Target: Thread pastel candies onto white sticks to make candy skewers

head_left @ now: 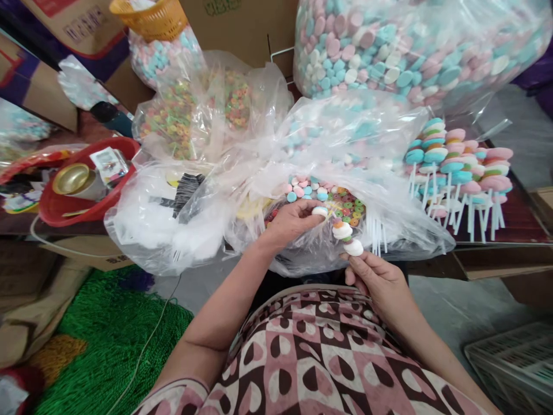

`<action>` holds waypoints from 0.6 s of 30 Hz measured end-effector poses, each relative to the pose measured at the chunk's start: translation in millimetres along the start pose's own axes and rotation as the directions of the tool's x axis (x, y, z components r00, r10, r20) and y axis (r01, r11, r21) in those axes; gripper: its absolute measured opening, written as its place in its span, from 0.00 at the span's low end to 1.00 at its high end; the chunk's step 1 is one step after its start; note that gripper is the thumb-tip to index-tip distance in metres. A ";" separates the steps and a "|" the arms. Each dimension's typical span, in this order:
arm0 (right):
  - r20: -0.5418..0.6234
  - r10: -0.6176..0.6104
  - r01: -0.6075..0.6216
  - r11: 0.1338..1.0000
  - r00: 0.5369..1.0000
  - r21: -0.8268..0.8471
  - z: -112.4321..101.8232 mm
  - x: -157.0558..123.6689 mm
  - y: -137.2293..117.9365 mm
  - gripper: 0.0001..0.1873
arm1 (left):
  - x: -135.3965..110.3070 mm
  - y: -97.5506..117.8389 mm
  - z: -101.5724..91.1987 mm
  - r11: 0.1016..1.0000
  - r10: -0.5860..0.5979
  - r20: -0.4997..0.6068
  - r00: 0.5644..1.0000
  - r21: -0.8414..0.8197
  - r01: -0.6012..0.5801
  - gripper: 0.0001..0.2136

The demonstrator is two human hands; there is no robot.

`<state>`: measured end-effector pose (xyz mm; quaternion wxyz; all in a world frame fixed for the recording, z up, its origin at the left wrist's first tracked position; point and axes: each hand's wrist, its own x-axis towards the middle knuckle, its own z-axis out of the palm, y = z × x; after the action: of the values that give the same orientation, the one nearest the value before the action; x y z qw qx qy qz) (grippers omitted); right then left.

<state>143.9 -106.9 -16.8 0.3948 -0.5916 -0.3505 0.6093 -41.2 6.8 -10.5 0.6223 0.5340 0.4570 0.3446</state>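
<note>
My left hand (294, 222) pinches a white and blue marshmallow (319, 212) above the mixed sweets. In my right hand (375, 279) is a candy skewer (343, 231), with white marshmallows and small coloured rings threaded on it; the fingers close round its lower end, and most of its stick is hidden. Just beyond the hands, an opening in the clear plastic shows loose marshmallows (302, 187) and coloured candy rings (352, 207). Several white sticks (377, 233) stand right of the rings.
Finished-looking marshmallow skewers (458, 161) lie stacked at the right. A big bag of marshmallows (389, 52) stands behind, with bagged candy rings (173, 124) to the left. A red basin (99, 196) sits at the table's left. Green stringy material (116, 340) covers the floor.
</note>
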 end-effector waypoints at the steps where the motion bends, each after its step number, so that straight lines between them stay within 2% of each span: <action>1: 0.012 0.005 -0.005 1.000 1.000 -0.001 0.5 -0.6 -0.3 0.21 | -0.6 -0.6 1.7 0.998 -0.018 -0.003 1.000 -0.057 0.018 0.15; 6: 0.036 0.035 -0.036 0.999 0.999 0.019 1.1 -1.7 1.8 0.18 | -0.5 -2.1 6.4 0.961 -0.038 -0.046 0.998 -0.277 0.024 0.17; 10: 0.029 0.058 -0.059 0.998 0.998 0.037 1.4 0.1 4.1 0.19 | 2.4 -3.6 6.5 0.932 -0.037 0.007 0.999 -0.359 0.037 0.20; 14: 0.030 0.070 -0.072 0.996 0.997 0.044 2.8 1.6 5.4 0.22 | 3.2 -7.6 7.9 0.932 -0.011 0.028 1.000 -0.361 0.020 0.20; 18: 0.026 0.093 -0.093 0.995 0.995 0.018 1.5 1.6 4.0 0.23 | 1.0 -10.5 9.5 0.965 0.050 0.012 0.999 -0.259 -0.045 0.18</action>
<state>142.2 -107.2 -21.0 0.3672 -0.5958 -0.3217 0.6377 -32.6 2.3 -20.8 0.6823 0.4622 0.3897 0.4111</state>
